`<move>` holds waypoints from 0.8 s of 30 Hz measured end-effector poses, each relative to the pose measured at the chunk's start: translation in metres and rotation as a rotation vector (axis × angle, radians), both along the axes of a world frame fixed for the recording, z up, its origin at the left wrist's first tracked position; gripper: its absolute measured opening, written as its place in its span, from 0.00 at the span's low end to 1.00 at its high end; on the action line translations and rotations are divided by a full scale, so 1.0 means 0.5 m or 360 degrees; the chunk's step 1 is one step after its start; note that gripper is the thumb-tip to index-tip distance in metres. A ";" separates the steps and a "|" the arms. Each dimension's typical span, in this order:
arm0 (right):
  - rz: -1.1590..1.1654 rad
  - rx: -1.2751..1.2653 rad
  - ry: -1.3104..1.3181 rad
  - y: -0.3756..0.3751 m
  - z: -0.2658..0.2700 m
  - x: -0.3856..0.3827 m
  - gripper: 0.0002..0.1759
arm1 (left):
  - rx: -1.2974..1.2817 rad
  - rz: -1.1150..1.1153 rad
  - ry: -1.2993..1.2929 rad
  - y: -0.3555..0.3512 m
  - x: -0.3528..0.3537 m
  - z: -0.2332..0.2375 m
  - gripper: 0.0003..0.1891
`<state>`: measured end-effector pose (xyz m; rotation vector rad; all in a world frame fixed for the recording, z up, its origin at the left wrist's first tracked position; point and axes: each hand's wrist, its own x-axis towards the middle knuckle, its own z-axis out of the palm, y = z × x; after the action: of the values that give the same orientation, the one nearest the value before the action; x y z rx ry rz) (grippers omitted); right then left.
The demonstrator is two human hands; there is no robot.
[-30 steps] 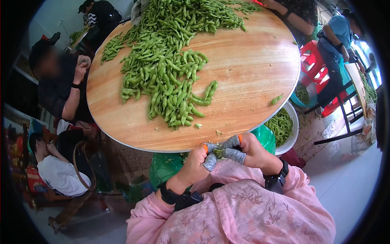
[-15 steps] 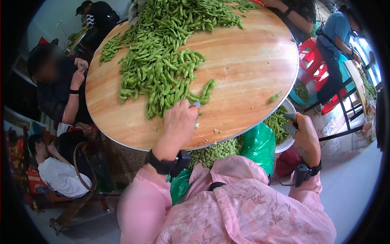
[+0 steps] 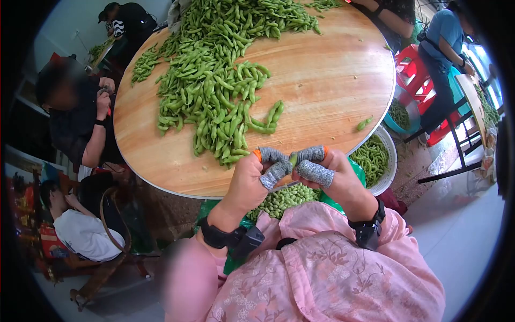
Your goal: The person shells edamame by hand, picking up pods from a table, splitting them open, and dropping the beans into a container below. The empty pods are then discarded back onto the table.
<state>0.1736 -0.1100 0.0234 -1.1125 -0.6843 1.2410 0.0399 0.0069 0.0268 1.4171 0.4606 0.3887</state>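
Between my hands is a green edamame pod, mostly hidden by the fingertips. My left hand pinches one side of it, and my right hand pinches the other. Grey knitted finger covers with orange edges sit on the thumbs and index fingers. Just below the hands, shelled beans fill a green plastic bag at my lap. Past the left hand, a large heap of edamame pods spreads over the round wooden table.
At the right, a white basket holds pods beside the table edge. A single pod lies near that edge. Other people sit around the table and at further tables. Red stools and a blue basin stand at the right.
My left hand has drawn back from the heap toward me. My right hand has come from above the white basket to meet it, and both now pinch one pod.
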 end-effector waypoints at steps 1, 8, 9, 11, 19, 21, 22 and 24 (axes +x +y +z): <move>-0.0002 0.0001 -0.0002 0.002 0.000 -0.003 0.14 | 0.0001 -0.0002 -0.0002 -0.001 -0.003 -0.008 0.04; 0.0028 0.0027 0.0043 -0.001 -0.010 -0.012 0.13 | 0.0535 0.0223 -0.0105 -0.026 -0.009 -0.025 0.05; 0.0024 0.0037 0.0055 -0.001 -0.009 -0.012 0.14 | 0.0631 0.0259 -0.0114 -0.029 -0.009 -0.023 0.06; 0.0032 0.0043 0.0044 0.000 -0.010 -0.012 0.14 | 0.0669 0.0320 -0.0110 -0.038 -0.008 -0.017 0.06; -0.0078 0.0058 0.0009 0.000 -0.021 -0.018 0.12 | 0.0591 0.0378 -0.0163 -0.050 -0.016 -0.023 0.06; -0.0110 -0.0024 -0.0121 -0.004 -0.011 -0.008 0.11 | 0.1476 0.0192 0.0117 -0.046 -0.030 -0.001 0.07; -0.0108 -0.0021 -0.0122 -0.002 -0.007 -0.009 0.11 | 0.1478 0.0195 0.0117 -0.037 -0.036 -0.004 0.07; -0.0042 -0.0013 -0.0020 -0.001 -0.001 -0.010 0.10 | 0.2115 0.0060 0.0080 -0.022 -0.044 -0.018 0.11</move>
<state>0.1685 -0.1107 0.0229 -1.1333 -0.6725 1.2165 0.0179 -0.0040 0.0177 2.7030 0.2380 0.7540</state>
